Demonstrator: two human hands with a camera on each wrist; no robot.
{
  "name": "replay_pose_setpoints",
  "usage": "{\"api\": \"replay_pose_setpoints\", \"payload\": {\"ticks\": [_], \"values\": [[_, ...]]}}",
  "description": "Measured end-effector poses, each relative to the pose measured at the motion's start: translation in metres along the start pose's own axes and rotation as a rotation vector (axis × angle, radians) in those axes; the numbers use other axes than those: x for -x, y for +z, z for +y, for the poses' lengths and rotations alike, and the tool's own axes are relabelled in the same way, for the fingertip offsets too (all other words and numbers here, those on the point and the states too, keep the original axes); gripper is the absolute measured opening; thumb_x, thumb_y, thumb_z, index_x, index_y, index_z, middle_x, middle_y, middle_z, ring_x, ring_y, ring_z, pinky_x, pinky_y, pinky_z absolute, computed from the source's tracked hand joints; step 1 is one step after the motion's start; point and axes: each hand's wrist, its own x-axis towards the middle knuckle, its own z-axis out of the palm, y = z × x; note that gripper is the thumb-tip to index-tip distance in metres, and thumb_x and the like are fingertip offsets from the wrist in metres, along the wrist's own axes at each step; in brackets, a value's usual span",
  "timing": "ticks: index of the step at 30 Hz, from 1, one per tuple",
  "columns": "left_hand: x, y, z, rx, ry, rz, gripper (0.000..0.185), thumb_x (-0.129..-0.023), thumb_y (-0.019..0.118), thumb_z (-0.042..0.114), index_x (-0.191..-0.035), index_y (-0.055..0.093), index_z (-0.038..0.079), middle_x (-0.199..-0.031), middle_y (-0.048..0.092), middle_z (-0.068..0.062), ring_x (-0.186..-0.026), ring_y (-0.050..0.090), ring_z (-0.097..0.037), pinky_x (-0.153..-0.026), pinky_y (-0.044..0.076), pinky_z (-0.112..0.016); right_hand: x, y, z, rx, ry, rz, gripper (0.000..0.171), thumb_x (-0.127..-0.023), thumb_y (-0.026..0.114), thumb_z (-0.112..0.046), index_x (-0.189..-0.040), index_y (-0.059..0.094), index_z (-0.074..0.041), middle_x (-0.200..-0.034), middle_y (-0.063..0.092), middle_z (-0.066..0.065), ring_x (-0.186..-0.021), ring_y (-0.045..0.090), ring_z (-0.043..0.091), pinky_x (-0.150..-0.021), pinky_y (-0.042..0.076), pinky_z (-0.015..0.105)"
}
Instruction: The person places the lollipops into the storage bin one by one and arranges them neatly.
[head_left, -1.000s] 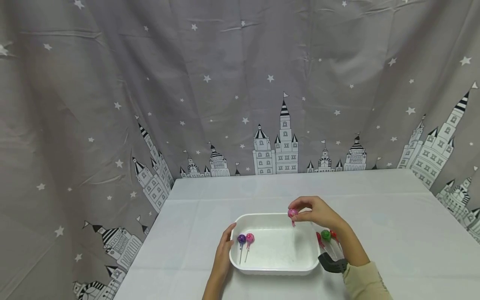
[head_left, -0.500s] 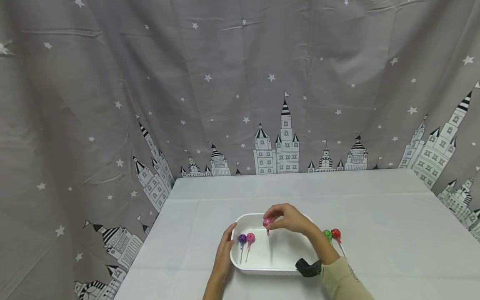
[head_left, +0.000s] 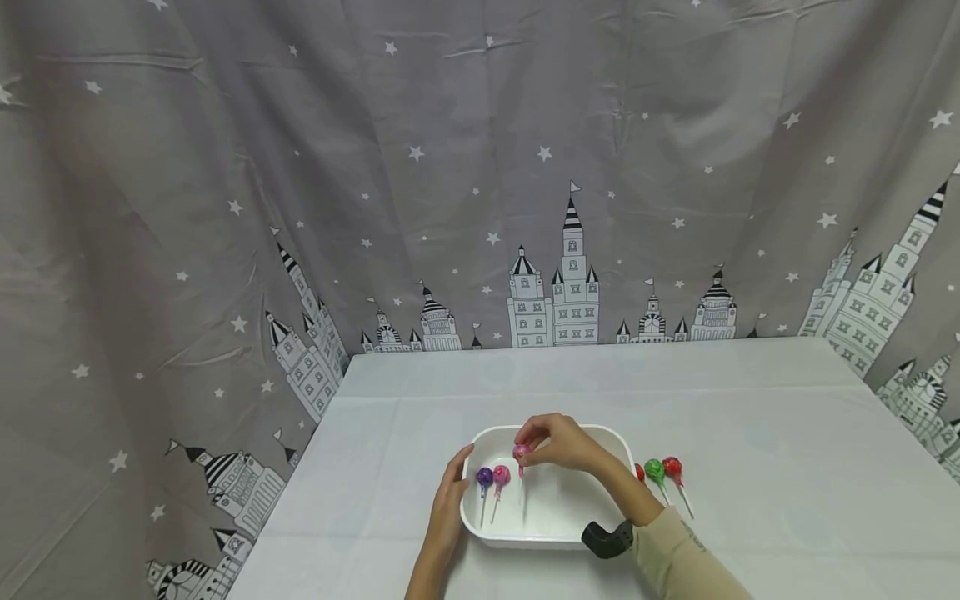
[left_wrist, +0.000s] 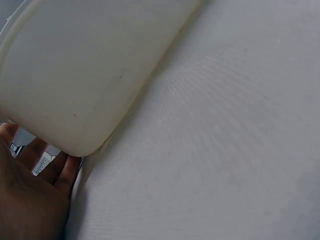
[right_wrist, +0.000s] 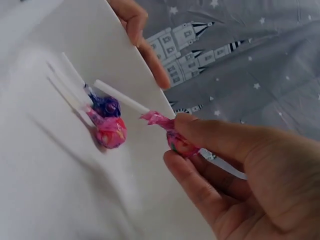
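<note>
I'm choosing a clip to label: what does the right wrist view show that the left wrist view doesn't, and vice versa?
Only the right wrist view: the right hand pinching one pink lollipop, with a purple lollipop and a second pink lollipop lying inside the white tray.
Only the left wrist view: the tray's outer wall.
Both: parts of the tray, the left hand against it, and the castle-printed cloth behind.
</note>
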Motion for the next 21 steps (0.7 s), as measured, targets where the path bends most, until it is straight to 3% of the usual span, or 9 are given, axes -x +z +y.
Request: {"api": "replay_pose_setpoints", "payload": {"ticks": [8, 21], "values": [[0.000, 0.000, -0.006, -0.037, 0.024, 0.020, 0.050, -0.090, 0.031, 0.002, -0.138, 0.040, 0.012, -0.147, 0.028, -0.016, -0.137, 0.018, -0.031, -0.111, 0.010, -0.044, 0.001, 0.010, 0.015, -0.085, -0.060, -0.108, 0.024, -0.073, 0.075, -0.006, -0.095, 0.067, -0.001, -0.089, 0.067, 0.004, -0.082, 0.064, 0.017, -0.077, 0.053, 0.032], [-0.001, 0.001, -0.006, -0.020, 0.034, 0.008, 0.051, -0.089, 0.031, 0.001, -0.139, 0.039, 0.010, -0.148, 0.027, -0.016, -0.138, 0.016, -0.029, -0.111, 0.009, -0.042, -0.001, 0.018, 0.021, -0.042, -0.066, -0.109, 0.025, -0.071, 0.073, 0.001, -0.095, 0.065, 0.000, -0.089, 0.067, 0.007, -0.079, 0.063, 0.018, -0.074, 0.053, 0.028]]}}
